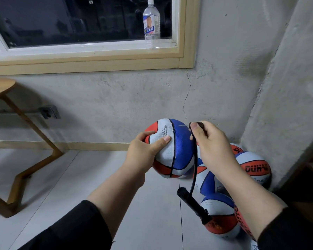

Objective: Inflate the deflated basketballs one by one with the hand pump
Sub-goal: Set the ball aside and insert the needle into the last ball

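Head view, listed nearest first.

1. Hand pump (193, 204): black barrel lying at 5 o'clock against a limp basketball (220, 214) on the floor (79, 177); its hose (194, 159) runs up toward 1 o'clock.
2. Left hand (145, 150): curled round the held basketball (170, 148), thumb pressed on the white panel, ball lifted off the floor.
3. Right hand (212, 143): pinching the hose end; thin needle (183, 125) points toward 9 o'clock, tip near the ball's valve (174, 130) but apart from it.
4. Further basketballs (254, 168): piled in the corner at 3 o'clock.
5. Wooden tabletop (0, 85) at 9 o'clock; water bottle (151, 24) on the window sill at 12 o'clock.

Risk, judged: the needle may miss the small valve or enter at a slant and bend, since the soft ball yields under the thumb; the dangling hose could drag the pump.
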Tool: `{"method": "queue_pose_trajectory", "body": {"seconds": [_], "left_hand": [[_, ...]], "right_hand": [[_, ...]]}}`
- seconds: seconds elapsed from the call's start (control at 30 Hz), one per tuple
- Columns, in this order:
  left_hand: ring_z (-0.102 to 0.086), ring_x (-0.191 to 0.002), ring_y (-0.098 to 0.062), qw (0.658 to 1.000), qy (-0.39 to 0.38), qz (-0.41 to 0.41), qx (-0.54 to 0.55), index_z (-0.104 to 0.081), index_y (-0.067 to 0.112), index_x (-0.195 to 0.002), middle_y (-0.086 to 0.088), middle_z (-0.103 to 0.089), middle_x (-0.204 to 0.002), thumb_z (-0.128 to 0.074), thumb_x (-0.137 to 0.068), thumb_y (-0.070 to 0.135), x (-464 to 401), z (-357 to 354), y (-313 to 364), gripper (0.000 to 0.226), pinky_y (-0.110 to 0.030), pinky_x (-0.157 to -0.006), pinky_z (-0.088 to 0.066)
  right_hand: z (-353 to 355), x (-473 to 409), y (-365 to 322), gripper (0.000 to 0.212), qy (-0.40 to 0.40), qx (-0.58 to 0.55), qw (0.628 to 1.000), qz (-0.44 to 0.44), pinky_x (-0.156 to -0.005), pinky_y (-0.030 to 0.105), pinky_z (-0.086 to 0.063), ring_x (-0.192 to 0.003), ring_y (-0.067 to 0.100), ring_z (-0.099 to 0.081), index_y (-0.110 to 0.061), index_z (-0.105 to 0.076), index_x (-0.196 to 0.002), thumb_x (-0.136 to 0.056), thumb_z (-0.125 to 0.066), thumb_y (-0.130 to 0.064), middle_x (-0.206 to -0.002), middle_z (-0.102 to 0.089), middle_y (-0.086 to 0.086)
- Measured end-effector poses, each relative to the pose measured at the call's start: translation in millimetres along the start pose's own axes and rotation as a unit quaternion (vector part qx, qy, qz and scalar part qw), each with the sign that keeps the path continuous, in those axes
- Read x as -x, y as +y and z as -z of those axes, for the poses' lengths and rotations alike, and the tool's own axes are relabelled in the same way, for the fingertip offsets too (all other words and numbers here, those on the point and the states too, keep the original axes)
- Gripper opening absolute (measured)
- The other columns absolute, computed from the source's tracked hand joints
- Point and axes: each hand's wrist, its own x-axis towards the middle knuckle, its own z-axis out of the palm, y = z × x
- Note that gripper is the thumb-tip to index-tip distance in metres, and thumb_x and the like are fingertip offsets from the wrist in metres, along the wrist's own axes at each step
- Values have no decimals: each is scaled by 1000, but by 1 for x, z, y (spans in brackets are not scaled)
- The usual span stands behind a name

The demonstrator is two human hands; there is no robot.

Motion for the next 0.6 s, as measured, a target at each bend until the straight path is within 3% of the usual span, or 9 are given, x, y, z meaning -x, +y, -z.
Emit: {"method": "queue_pose_trajectory", "body": {"seconds": [0.23,0.4,0.6], "left_hand": [[-72,-104,-17,1000,7,-17,-14,-70,30,-118,5,-75,-113,-92,-74,35,-2,2,0,49,-30,-76,-52],[-71,-107,-18,999,16,-29,-33,-70,33,-117,6,-74,-115,-93,-58,49,-3,0,-2,65,-35,-84,-58],[-70,-108,-17,998,24,-35,-51,-70,33,-117,6,-74,-115,-95,-62,45,-2,0,-2,62,-41,-95,-59]], "right_hand": [[1,0,2,30,-31,38,999,20,-76,38,-50,-76,16,-61,-21,-65,-88,-100,-53,-46,-74,-67,-7],[-1,0,4,33,-38,55,997,29,-63,30,-42,-63,5,-53,-19,-62,-84,-101,-52,-46,-73,-65,-6],[-2,-2,7,34,-39,81,996,28,-67,36,-46,-68,11,-56,-20,-62,-86,-100,-52,-49,-75,-66,-3]]}}
